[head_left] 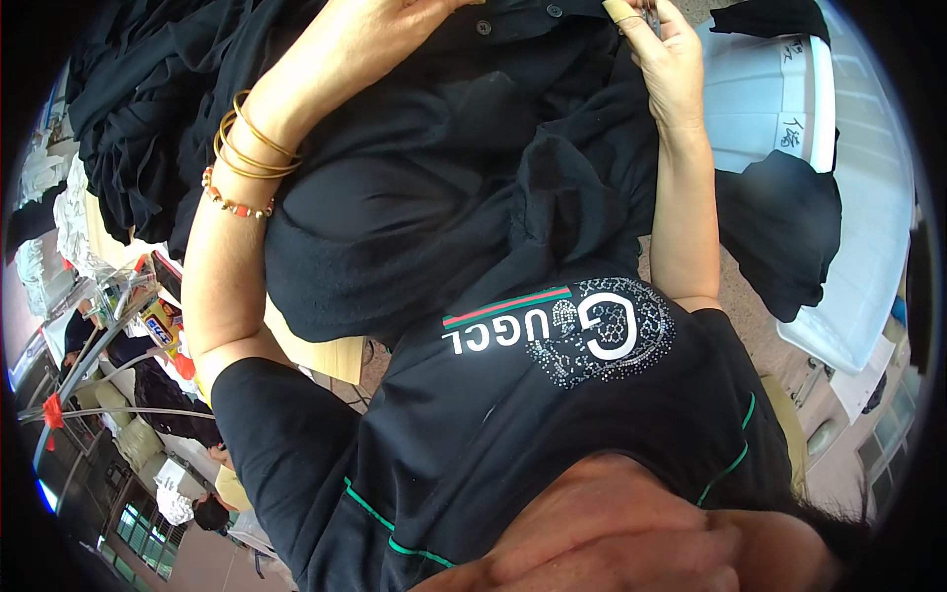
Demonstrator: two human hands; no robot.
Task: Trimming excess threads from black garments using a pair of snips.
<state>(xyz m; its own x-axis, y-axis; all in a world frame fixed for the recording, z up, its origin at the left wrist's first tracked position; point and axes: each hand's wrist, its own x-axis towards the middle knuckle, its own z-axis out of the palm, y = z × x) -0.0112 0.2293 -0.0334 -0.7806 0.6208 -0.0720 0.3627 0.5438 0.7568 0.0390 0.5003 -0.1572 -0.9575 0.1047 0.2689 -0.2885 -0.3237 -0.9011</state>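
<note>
Nearest you, black cloth (375, 212) lies bunched in front of your chest and runs to the far side, where a dark button (483, 28) shows with a second button (554, 11) to its right, both between your hands. On the right, past your forearm, stands a white plastic tub (868, 197). At the far edge, your right hand (676, 51) has its fingers closed around a small metal tool (652, 17), only partly visible; your left hand (409, 18) is cut off, so I cannot tell its fingers' opening or hold. The step looks like handwork at the buttoned part; the next move probably calls for steadying the cloth while guiding the tool.
</note>
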